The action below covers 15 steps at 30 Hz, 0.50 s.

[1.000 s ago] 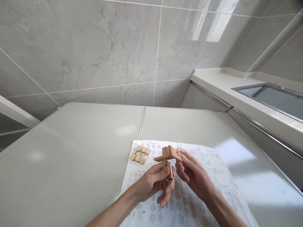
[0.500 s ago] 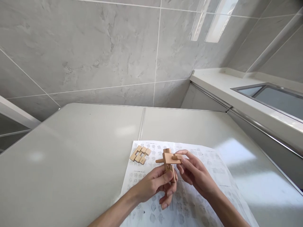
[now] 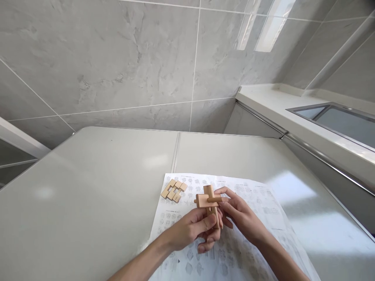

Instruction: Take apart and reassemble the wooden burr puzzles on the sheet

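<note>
A partly interlocked wooden burr puzzle (image 3: 202,200) is held above the printed sheet, its light-brown bars crossing each other. My left hand (image 3: 199,230) is closed around the lower upright bar, thumb pressed on its front. My right hand (image 3: 241,214) pinches the right end of a thin round-edged wooden rod (image 3: 217,199) that lies across the crossed bars. Its other end meets the assembly, and how deep it sits I cannot tell. Left of the hands, several notched wooden pieces (image 3: 172,190) lie side by side on the sheet.
A large paper sheet (image 3: 260,210) printed with small puzzle diagrams lies under the hands on a glossy white table (image 3: 96,203). A seam crosses the tabletop. Behind stands a grey tiled wall (image 3: 117,58). On the right runs a white counter (image 3: 269,101) with a sink (image 3: 336,117).
The held puzzle has turned a little, so the crossing bars and the rod show at a different angle. Both hands keep their grip; the loose pieces have stayed put.
</note>
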{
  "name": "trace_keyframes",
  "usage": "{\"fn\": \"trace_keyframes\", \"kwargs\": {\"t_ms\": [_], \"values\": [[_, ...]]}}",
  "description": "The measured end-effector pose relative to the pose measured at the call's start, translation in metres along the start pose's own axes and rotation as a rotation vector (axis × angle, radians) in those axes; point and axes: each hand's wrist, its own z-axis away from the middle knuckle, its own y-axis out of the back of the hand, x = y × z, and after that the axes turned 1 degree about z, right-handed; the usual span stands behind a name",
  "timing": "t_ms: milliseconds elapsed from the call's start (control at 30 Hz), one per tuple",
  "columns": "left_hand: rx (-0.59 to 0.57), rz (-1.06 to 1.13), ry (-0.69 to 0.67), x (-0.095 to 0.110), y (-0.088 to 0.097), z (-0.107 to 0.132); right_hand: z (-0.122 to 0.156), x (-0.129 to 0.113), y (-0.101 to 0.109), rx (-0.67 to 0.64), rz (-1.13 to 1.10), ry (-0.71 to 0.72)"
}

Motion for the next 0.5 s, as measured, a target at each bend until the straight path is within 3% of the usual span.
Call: {"fn": "trace_keyframes", "kwargs": {"t_ms": [500], "values": [[0.019,0.043,0.019,-0.0001,0.0015,-0.0012,0.0003,-0.0044,-0.0036,-0.019,-0.073,-0.034]]}}
